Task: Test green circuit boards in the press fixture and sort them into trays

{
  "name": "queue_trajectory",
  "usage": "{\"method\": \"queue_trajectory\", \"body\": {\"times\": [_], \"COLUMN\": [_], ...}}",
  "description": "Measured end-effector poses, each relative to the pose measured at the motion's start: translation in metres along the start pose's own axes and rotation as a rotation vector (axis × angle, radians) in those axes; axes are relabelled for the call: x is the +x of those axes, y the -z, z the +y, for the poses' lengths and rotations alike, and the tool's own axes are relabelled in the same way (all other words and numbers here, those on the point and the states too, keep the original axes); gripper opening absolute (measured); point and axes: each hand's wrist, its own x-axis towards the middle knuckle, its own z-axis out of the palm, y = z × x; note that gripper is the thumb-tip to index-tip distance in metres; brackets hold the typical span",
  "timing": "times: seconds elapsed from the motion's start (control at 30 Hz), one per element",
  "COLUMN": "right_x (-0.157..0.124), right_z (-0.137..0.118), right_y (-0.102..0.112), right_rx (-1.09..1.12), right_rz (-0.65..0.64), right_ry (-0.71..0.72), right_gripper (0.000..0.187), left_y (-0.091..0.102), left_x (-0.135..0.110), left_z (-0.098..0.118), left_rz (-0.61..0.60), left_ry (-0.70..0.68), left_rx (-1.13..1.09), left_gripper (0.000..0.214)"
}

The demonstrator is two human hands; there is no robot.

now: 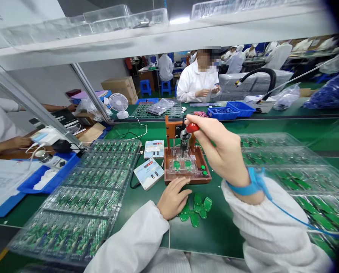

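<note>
While closed, right hand (220, 146) on red knob (192, 127)

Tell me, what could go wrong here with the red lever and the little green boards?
The right hand grips the red knob above the jig; pressing down could pinch the left hand, which rests right at the jig's front edge. The loose green boards lie under that hand and might get knocked or pushed along the mat.

A green desk (220, 231) runs away from the hands toward a second row of benches where people in white coats sit. Overhead, beyond the hands, a white shelf (163, 38) carries clear plastic trays. Blue stools (155, 87) stand far behind, under bright ceiling light (179, 20).
</note>
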Motion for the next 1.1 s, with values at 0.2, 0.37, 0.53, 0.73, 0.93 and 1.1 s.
{"method": "queue_trajectory", "body": {"times": [0.2, 0.37, 0.53, 0.73, 0.93, 1.1], "right_x": [-0.03, -0.064, -0.083, -0.086, -0.089, -0.087], "right_z": [0.006, 0.017, 0.026, 0.029, 0.031, 0.031], "right_y": [-0.015, -0.035, -0.052, -0.064, -0.068, -0.065], "right_rx": [0.032, 0.148, 0.189, 0.216, 0.252, 0.272], "right_rz": [0.056, 0.081, 0.115, 0.186, 0.188, 0.18], "right_ry": [-0.021, -0.033, -0.044, -0.045, -0.049, -0.036], "right_gripper": [0.041, 0.058, 0.067, 0.07, 0.071, 0.07], "left_y": [0.0, -0.001, 0.0, -0.001, 0.009, 0.054], "left_x": [0.0, -0.001, 0.0, 0.001, 0.003, 0.02], "left_z": [0.0, -0.001, 0.0, 0.001, 0.005, -0.014], "left_rz": [-0.015, -0.018, -0.03, -0.003, -0.088, -0.247], "left_ry": [0.014, 0.022, 0.034, 0.039, 0.143, 0.351], "left_rx": [-0.023, -0.049, -0.057, -0.063, -0.232, -0.647], "left_gripper": [0.025, 0.026, 0.026, 0.026, 0.023, 0.028]}}
